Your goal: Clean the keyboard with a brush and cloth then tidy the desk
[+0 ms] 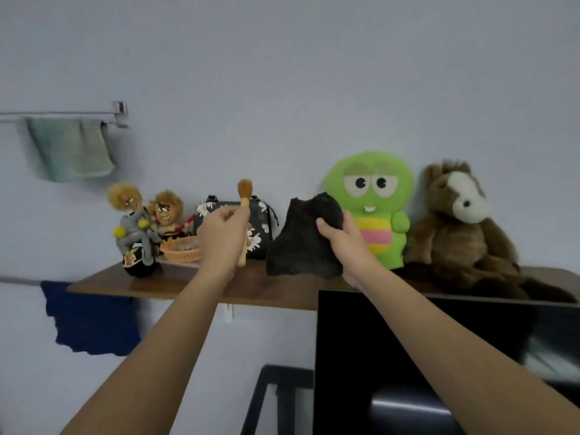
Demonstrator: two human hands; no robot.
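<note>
The left hand (pixel 221 237) is up in front of the shelf (pixel 175 284). Its fingers (pixel 226 215) are curled tight round the brush (pixel 244 196), near the top of the thin wooden handle. The brush stands almost straight up. Its fluffy brown tip is above the hand, and the end of the handle pokes out below.

Beside it, the right hand (pixel 342 237) grips the dark cloth (pixel 301 243). The fingers and thumb pinch the cloth at its right edge. The rest hangs down in a bunch to the left of the hand. I cannot tell if its bottom touches the shelf. The brush and the dark cloth are near each other but do not touch.

The shelf is brown wood on a pale wall (pixel 282 73). On it, from the left, are two dolls (pixel 135 227) on a toy motorbike, an orange basket (pixel 183 251), a dark bag (pixel 262 227) with white flowers, a green soft toy (pixel 373 208) and a brown soft horse (pixel 458 227).

High on the left, a green towel (pixel 70 149) hangs on a metal rail (pixel 62 113). A blue cloth (pixel 91 318) hangs below the shelf's left end. At the bottom right is a big black screen (pixel 408 356).
</note>
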